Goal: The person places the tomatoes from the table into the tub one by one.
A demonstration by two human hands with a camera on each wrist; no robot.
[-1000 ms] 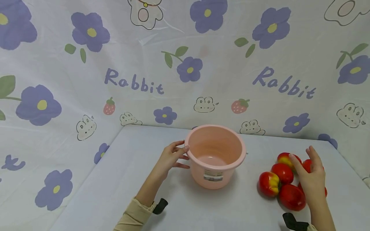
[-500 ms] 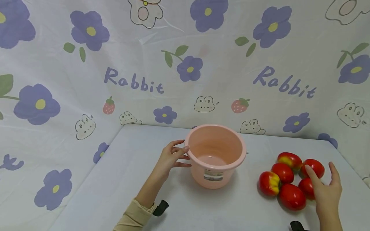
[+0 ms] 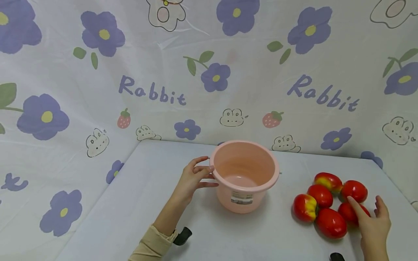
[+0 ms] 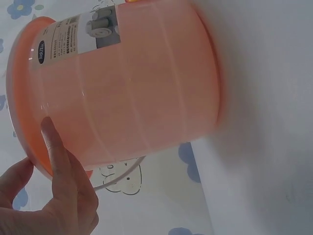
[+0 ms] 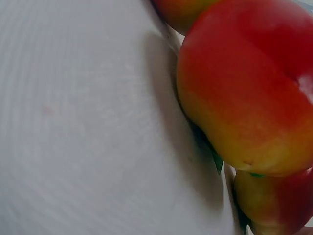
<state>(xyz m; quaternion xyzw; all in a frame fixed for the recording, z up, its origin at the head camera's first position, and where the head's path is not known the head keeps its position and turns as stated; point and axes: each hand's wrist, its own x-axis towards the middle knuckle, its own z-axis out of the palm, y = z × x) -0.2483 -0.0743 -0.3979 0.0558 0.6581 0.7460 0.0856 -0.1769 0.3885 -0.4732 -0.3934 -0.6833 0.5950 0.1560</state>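
Head view. Bucket [image 3: 223,197], pink plastic, one: upright on the white desk [image 3: 277,235], inner wall and floor showing, printed label [image 3: 241,198] on the near side. Left hand [image 3: 192,177]: thumb on the bucket's rim, other fingers at its outside, clamped on the edge. Red fruit [image 3: 347,214], one: on the desk, between thumb and fingers of the right hand [image 3: 376,224], which stand apart. Five further fruits [image 3: 320,195], red, some part yellow: grouped beside it, right of the bucket.

Left wrist view. Bucket wall, label and pale handle [image 4: 122,177]; rim held between left thumb and fingers.

Right wrist view. Large red-and-yellow fruit [image 5: 244,88], green leaf tip [image 5: 218,162] beneath; smaller-looking fruit [image 5: 274,198] below. Finger state cannot be told here.
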